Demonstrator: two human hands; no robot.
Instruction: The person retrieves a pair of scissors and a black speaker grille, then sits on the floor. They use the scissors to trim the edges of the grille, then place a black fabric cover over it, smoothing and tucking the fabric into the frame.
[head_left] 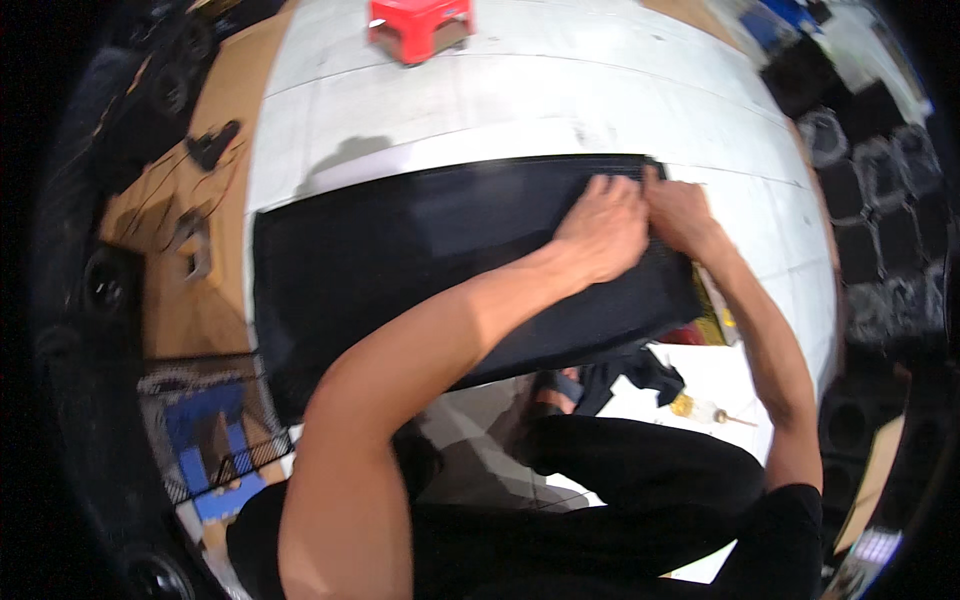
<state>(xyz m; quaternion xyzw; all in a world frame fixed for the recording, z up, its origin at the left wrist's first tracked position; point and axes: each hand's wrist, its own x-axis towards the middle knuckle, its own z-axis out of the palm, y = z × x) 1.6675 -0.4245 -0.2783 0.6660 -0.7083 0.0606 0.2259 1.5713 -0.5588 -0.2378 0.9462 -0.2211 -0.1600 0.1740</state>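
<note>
pale tiled floor [520, 90], red stool [418, 25]

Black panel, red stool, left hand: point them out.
black panel [400, 250], head view, middle of its dark face.
red stool [418, 22], head view, its top.
left hand [605, 225], head view, back of the hand, pressed on the panel's far right corner.

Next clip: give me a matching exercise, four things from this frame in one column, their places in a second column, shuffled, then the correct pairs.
Things:
1. red stool
2. black panel
3. left hand
4. small yellow bottle

Places:
A. on the white floor below the panel's right end
B. at the top edge of the view
C. pressed on the panel's upper right corner, beside the right hand
D. lying flat across the middle of the floor

Pairs: 1-B, 2-D, 3-C, 4-A
</note>
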